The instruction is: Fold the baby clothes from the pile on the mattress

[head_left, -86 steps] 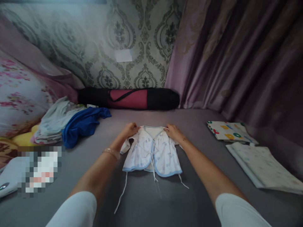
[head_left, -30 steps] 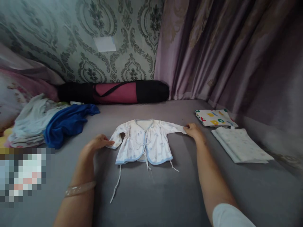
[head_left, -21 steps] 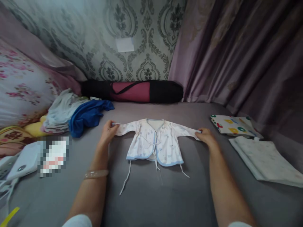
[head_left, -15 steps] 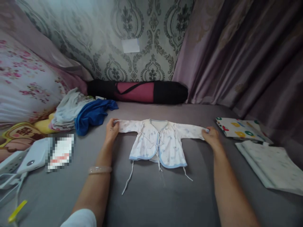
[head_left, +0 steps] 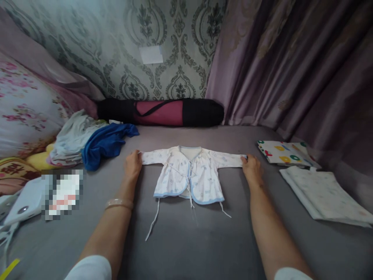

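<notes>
A small white baby shirt [head_left: 204, 179] with pale prints and blue trim lies spread flat on a grey sheet [head_left: 192, 249]. Its front ties are knotted at the middle, and loose strings trail from the hem. My left hand [head_left: 133, 163] is closed on the cuff of the sleeve at left. At the other cuff, my right hand [head_left: 252, 168] is closed on the sleeve end. Both sleeves are stretched straight out sideways. A translucent bangle [head_left: 119, 203] circles my left wrist.
A black and maroon long bag [head_left: 160, 112] lies along the wall. Blue cloth [head_left: 106, 146] and pale crumpled clothes [head_left: 71, 136] are heaped at left, near a white power strip [head_left: 27, 200]. Folded fabrics, one colourful [head_left: 287, 153] and one pale [head_left: 323, 192], lie at right.
The whole scene has shifted slightly left in view. Both hands still hold the sleeve ends, and the shirt keeps its spread shape.
</notes>
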A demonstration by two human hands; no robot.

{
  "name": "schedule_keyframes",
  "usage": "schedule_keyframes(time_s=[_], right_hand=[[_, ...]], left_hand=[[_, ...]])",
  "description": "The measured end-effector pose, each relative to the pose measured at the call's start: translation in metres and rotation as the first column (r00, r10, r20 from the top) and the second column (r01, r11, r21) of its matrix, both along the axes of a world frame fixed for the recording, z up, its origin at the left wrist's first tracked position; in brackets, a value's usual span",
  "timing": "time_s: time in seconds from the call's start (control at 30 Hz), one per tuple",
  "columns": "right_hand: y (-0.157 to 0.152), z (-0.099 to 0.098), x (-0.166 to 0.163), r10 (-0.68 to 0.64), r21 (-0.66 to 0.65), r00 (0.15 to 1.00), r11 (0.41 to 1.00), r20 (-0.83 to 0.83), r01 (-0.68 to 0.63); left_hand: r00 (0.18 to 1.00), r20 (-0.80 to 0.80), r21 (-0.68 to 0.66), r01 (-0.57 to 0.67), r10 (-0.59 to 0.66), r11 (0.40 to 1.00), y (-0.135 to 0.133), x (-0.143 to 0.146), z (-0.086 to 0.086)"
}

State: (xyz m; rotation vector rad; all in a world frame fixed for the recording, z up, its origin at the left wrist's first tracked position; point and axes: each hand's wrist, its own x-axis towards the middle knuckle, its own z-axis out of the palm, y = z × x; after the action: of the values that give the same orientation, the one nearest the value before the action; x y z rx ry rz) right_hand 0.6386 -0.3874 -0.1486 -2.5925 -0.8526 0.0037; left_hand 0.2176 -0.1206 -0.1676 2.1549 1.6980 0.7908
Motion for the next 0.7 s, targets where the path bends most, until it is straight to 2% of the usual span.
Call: schedule_keyframes(time_s=[0.23, 0.37, 0.47, 0.53, 0.6, 0.63, 0.7], right_hand=[[-0.002, -0.007, 0.007, -0.029, 0.039, 0.999, 0.999, -0.036, 0.03], [-0.002, -0.007, 0.01, -0.028, 0.018, 0.999, 0.999, -0.035, 0.029], [-0.001, -0.006, 0.012, -0.034, 0.003, 0.997, 0.999, -0.064, 0.034], [-0.002, -0.007, 0.013, -0.022, 0.001, 0.996, 1.0, -0.082, 0.022], [-0.003, -0.006, 0.013, -0.018, 0.012, 0.996, 1.0, -0.086, 0.02], [-0.003, -0.005, 0.013, -0.029, 0.023, 0.997, 0.999, -0.077, 0.031], [-0.002, 0.001, 0.009, -0.051, 0.053, 0.998, 0.997, -0.026, 0.052]], left_hand=[[0.99, -0.141, 0.047, 0.001, 0.005, 0.999, 0.005, 0.002, 0.002], [0.981, -0.182, 0.055, -0.05, 0.059, 0.997, 0.004, 0.004, 0.006], [0.975, -0.167, 0.159, -0.12, 0.146, 0.98, -0.001, 0.007, 0.018], [0.976, -0.156, 0.214, -0.118, 0.153, 0.97, -0.01, 0.012, 0.031], [0.989, -0.148, 0.168, -0.002, 0.027, 0.986, -0.027, 0.022, 0.044], [0.986, -0.132, 0.099, 0.119, -0.106, 0.988, -0.037, 0.03, 0.049], [0.94, -0.11, -0.004, 0.325, -0.324, 0.946, -0.062, 0.049, 0.054]])
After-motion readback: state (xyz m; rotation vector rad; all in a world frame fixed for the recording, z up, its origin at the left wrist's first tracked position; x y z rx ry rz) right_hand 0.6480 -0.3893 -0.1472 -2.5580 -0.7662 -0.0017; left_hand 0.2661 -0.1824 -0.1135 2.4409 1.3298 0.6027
